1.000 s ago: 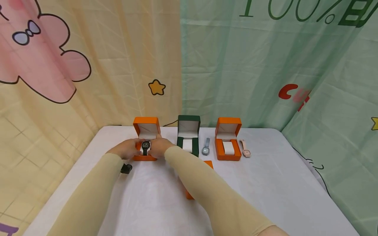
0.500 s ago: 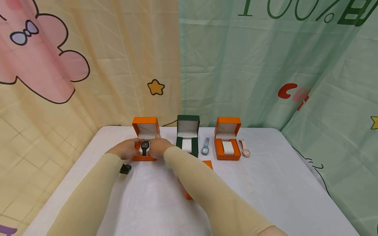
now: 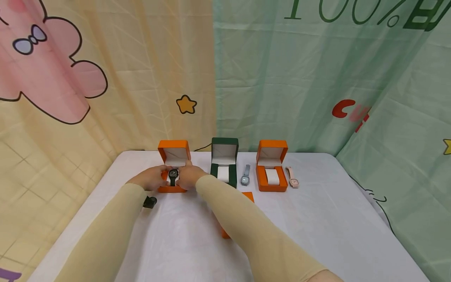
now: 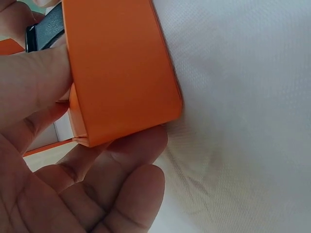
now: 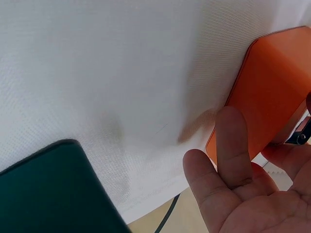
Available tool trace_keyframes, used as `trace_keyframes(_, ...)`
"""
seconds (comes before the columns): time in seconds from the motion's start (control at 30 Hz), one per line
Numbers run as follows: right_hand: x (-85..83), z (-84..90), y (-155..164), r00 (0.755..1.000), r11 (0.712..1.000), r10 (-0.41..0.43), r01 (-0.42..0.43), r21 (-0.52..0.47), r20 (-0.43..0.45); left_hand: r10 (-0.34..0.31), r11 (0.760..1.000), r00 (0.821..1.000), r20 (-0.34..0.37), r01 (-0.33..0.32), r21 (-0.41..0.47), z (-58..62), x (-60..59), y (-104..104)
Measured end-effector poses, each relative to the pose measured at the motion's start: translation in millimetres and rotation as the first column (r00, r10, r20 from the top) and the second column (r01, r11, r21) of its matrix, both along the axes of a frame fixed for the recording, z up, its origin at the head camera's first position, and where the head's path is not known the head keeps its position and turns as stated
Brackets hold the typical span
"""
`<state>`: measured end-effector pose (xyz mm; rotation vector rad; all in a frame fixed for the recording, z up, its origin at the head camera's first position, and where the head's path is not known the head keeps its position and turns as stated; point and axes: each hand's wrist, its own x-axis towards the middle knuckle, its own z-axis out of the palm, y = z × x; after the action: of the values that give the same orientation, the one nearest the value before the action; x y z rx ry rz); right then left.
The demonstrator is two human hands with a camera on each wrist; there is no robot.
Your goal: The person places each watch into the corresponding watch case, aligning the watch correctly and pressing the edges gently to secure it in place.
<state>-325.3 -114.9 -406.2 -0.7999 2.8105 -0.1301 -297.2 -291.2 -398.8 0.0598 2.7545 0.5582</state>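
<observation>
Both hands reach into the open orange watch box [image 3: 172, 189] at the table's left. A black wristwatch [image 3: 173, 176] on a white cushion sits between them. My left hand [image 3: 152, 178] pinches the watch from its left side, thumb and a finger inside the box; its other fingers bend beside the orange wall [image 4: 121, 73] in the left wrist view. From the other side my right hand [image 3: 190, 175] pinches the watch, its outer fingers stretched along the box. The right wrist view shows only a bit of the watch [image 5: 302, 135]. The fingertips' exact contact is partly hidden.
Rightward stand an open green watch box [image 3: 233, 175], a blue watch [image 3: 245, 176], another open orange box [image 3: 273, 185] and a pink watch [image 3: 292, 178]. An orange item [image 3: 248, 195] lies partly under my right forearm. Curtains [image 3: 275, 86] hang behind the white table [image 3: 317, 211].
</observation>
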Motion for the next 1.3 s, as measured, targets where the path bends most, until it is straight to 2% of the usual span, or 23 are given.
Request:
trace_keyframes(0.23, 2.2, 1.0, 2, 1.000, 1.000, -0.007, 0.008, -0.014, 0.023, 0.001, 1.000, 1.000, -0.008, -0.001, -0.003, 0.8, 2.2, 1)
trace_keyframes(0.5, 4.1, 3.0, 4, 1.000, 1.000, 0.010, -0.011, 0.029, 0.008, -0.030, 1.000, 0.999, -0.037, 0.030, 0.004, -2.0, 4.0, 1)
trace_keyframes(0.7, 7.1, 4.9, 5, 1.000, 0.999, 0.016, -0.016, 0.049, 0.009, -0.029, 1.000, 0.999, -0.033, 0.029, 0.003, -3.6, 4.7, 0)
trace_keyframes(0.93, 4.7, 3.2, 6, 1.000, 0.999, 0.017, -0.018, 0.027, 0.005, -0.042, 0.999, 0.998, -0.041, 0.042, 0.004, -5.9, 4.6, -2)
trace_keyframes(1.13, 0.2, 4.4, 9, 0.997, 0.996, 0.081, -0.081, 0.032, -0.005, -0.056, 0.998, 0.998, -0.030, 0.056, -0.016, -4.3, 6.1, -4)
trace_keyframes(1.23, 2.6, 15.0, 14, 0.991, 0.988, 0.135, -0.135, 0.076, 0.004, -0.070, 0.997, 0.997, -0.038, 0.069, -0.016, 2.0, 9.5, -10)
trace_keyframes(1.3, 4.6, 27.5, 18, 0.986, 0.980, 0.165, -0.164, 0.111, -0.003, -0.067, 0.998, 0.995, -0.076, 0.067, -0.002, 9.1, 11.9, -16)
